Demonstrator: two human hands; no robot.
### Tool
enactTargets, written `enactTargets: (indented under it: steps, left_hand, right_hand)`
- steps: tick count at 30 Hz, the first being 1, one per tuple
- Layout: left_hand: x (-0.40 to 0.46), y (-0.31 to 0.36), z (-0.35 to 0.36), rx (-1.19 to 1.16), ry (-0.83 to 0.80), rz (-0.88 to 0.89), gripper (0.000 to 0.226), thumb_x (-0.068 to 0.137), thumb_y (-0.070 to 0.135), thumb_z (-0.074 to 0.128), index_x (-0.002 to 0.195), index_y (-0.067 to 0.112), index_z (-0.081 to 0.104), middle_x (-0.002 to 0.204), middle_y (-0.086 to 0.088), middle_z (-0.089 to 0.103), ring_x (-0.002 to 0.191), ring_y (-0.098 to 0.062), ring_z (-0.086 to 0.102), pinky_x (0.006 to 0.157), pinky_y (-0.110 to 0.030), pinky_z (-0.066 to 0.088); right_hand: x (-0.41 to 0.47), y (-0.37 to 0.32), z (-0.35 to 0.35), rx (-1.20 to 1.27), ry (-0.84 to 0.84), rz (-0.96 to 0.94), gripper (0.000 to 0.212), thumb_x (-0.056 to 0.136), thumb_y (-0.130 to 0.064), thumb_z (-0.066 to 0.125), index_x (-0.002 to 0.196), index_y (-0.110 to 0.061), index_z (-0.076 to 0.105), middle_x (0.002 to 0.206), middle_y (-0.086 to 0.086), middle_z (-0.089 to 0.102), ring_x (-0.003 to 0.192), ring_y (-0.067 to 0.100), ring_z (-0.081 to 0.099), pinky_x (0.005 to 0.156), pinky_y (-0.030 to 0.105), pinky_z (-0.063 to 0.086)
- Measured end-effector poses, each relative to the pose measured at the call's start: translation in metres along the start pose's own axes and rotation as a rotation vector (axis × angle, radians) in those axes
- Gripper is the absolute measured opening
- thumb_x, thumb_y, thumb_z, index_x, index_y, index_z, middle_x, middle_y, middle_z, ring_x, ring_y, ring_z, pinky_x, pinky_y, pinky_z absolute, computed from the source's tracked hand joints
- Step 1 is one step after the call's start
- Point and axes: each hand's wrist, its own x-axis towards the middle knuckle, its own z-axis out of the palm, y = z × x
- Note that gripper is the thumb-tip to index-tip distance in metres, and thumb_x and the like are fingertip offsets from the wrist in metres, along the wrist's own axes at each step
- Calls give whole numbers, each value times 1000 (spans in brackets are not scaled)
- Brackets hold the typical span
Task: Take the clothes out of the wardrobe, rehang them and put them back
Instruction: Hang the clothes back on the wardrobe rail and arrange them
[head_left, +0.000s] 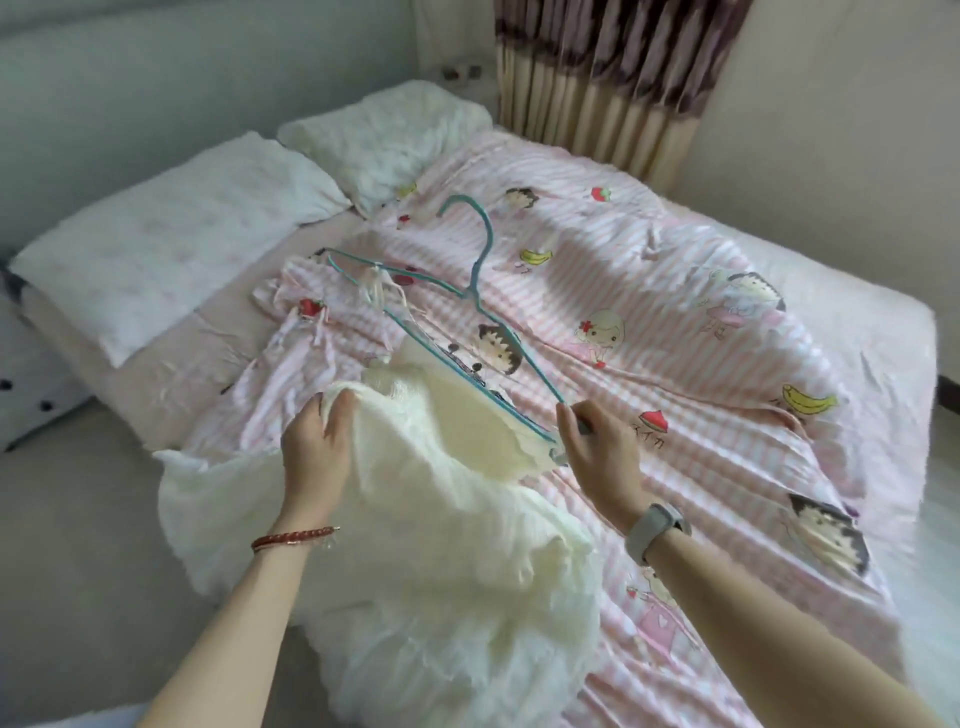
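Observation:
A cream-white garment (415, 561) lies bunched at the near edge of the bed. My left hand (317, 441) grips its upper edge. A teal wire hanger (480, 270) lies tilted over the bedding, its hook pointing toward the pillows. My right hand (597, 449) pinches the hanger's near corner, where the wire enters the garment's opening. A thin white strap hangs from the hanger's far arm.
The bed carries a pink striped cartoon-print sheet (649, 291) and two white pillows (171, 244) at the head. A curtain (608, 78) hangs at the far wall. Grey floor (78, 545) lies to the left. A pale drawer unit (26, 384) stands by the bed.

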Motion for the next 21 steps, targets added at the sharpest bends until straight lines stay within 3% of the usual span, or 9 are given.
enactTargets:
  steps: [2,5,9,12,15,18,21]
  left_hand:
    - [-9,4,-45,3,111,7,27,95,24,51,82,0,56,77,-12,55,77,-26,51,64,-25,29]
    - [-26,7,-114,-45,262,-16,11,95,19,51,92,8,53,87,-9,54,81,-19,47,70,-26,36]
    - [-75,4,-212,-33,426,-28,7,95,17,49,95,12,53,86,-3,55,78,-10,47,64,-5,36]
    - [-134,-4,-280,-15,576,-84,17,91,24,53,85,8,55,77,-3,54,69,-5,47,61,-7,36]
    - [-198,-8,-325,-72,680,-210,15,93,18,53,78,16,55,73,3,54,63,3,47,58,-7,37]
    - [-282,-12,-368,-121,783,-328,15,92,24,55,77,26,59,70,16,61,66,4,53,58,-7,41]
    - [-350,-14,-395,-114,829,-407,18,90,32,56,77,21,62,71,12,61,68,0,55,62,-12,42]
  right_hand:
    - [-12,-34,-1,43,-56,-81,26,89,-20,57,65,-10,54,53,-1,47,50,16,43,51,34,33]
    - [-26,-86,8,67,-168,-218,28,87,-22,60,63,-9,54,52,-3,47,50,15,43,50,33,33]
    - [-51,-150,40,135,-307,-418,31,87,-24,60,61,-9,51,51,-7,41,49,18,41,50,34,32]
    - [-84,-199,74,235,-421,-578,31,87,-19,60,59,-9,50,51,-8,38,49,18,41,51,35,32]
    - [-123,-235,106,311,-534,-651,34,88,-15,59,57,-8,46,51,2,37,49,18,38,51,39,32]
    - [-185,-269,135,444,-664,-655,38,90,-10,55,56,-15,39,48,-3,32,45,6,32,49,27,29]
    - [-242,-280,153,592,-695,-551,38,94,-19,46,59,-28,35,48,-9,33,43,-8,39,43,11,27]
